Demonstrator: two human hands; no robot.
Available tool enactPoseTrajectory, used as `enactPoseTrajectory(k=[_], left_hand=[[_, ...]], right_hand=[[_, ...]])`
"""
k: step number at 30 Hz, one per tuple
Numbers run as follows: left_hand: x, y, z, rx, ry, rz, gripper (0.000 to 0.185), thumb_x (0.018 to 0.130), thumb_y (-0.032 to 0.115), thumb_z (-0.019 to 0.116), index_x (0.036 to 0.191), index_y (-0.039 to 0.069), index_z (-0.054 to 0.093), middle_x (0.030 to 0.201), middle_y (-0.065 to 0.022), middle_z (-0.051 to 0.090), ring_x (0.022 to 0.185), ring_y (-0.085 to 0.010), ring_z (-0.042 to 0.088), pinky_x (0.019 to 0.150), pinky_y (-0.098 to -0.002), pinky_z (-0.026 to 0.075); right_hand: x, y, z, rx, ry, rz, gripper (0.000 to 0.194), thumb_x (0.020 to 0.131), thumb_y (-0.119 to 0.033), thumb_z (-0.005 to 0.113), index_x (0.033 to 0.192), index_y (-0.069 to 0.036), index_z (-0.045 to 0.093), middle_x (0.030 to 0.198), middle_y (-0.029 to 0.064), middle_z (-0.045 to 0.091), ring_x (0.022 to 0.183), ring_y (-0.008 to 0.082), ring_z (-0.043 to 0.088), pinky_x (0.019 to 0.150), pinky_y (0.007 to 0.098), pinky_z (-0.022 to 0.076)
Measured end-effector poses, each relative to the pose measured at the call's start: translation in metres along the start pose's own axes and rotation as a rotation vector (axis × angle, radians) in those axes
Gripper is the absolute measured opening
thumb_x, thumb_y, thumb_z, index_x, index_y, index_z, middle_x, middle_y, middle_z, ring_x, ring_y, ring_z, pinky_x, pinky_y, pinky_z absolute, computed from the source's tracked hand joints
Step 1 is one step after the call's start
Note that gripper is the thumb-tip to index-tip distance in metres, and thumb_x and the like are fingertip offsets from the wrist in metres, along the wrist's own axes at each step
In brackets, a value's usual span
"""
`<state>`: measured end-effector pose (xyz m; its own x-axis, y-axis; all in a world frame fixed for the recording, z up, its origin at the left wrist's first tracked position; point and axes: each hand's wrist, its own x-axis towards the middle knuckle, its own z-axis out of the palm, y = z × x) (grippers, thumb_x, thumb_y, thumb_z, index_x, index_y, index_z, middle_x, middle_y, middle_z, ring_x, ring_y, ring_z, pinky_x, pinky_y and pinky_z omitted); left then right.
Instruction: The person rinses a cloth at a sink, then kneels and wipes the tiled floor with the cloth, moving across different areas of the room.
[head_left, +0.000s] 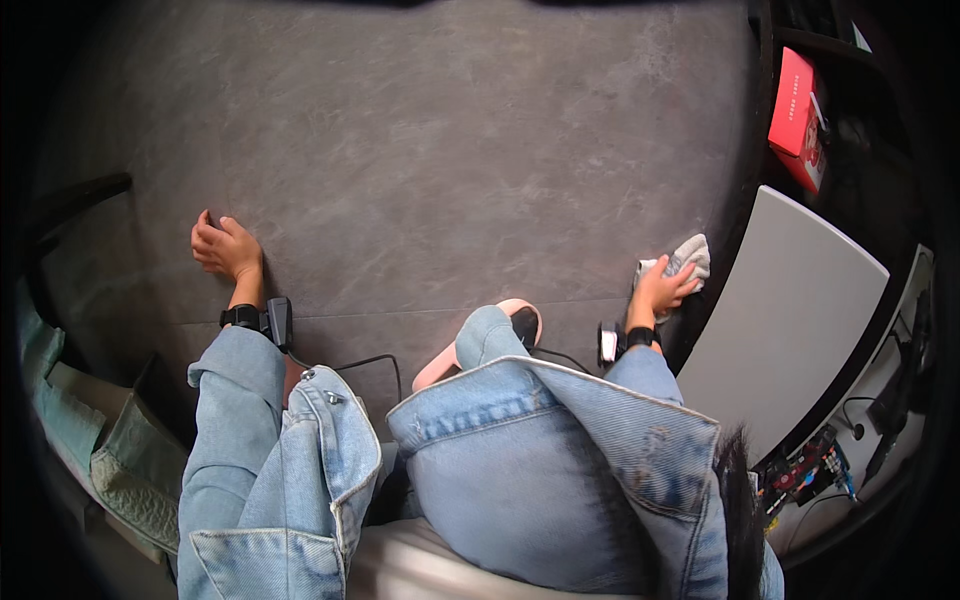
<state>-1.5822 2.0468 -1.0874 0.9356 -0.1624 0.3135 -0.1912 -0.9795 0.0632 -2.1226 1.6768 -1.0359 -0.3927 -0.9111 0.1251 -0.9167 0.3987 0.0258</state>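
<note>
My right hand (661, 289) presses a crumpled grey-white cloth (691, 259) onto the grey floor (465, 165), close to the dark base of the furniture on the right. Its fingers are spread over the cloth. Over on the left, my left hand (223, 244) is at the floor with its fingers curled; no object shows in it, though the inside of the palm is hidden. Each wrist carries a black strap with a small device, and a black cable (375, 360) runs from the left one towards my body.
Along the right stand a light grey panel (795, 315), a red box (793, 105) on a dark shelf, and several small parts with cables. A dark leg-like bar (82, 199) and pale green fabric (75, 420) are at left. A pink slipper (439, 366) is below me.
</note>
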Motion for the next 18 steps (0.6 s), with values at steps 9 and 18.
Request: enactPoseTrajectory(k=[9,18], left_hand=[[-0.002,0.005,-0.005,-0.022,0.013,0.002,0.039,0.084,0.03,0.052,0.122,0.018,0.05,0.127,-0.0054,0.044,0.121,-0.0303,0.037,0.098,-0.0494,0.03],[-0.002,0.009,-0.008,0.055,-0.106,0.065,0.046,0.086,0.029,0.049,0.129,0.015,0.039,0.134,-0.0105,0.035,0.127,-0.0318,0.029,0.101,-0.0535,0.024]], right_hand=[[-0.137,-0.171,-0.023,0.177,-0.027,-0.651,0.075,0.074,-0.03,0.062,0.143,-0.025,0.034,0.15,0.0099,0.024,0.126,0.04,0.031,0.101,0.0544,0.0258],[-0.308,-0.284,-0.068,0.587,-0.391,-1.483,0.062,0.065,-0.019,0.069,0.125,-0.027,0.056,0.143,0.0023,0.038,0.123,0.0342,0.035,0.098,0.0511,0.0244]])
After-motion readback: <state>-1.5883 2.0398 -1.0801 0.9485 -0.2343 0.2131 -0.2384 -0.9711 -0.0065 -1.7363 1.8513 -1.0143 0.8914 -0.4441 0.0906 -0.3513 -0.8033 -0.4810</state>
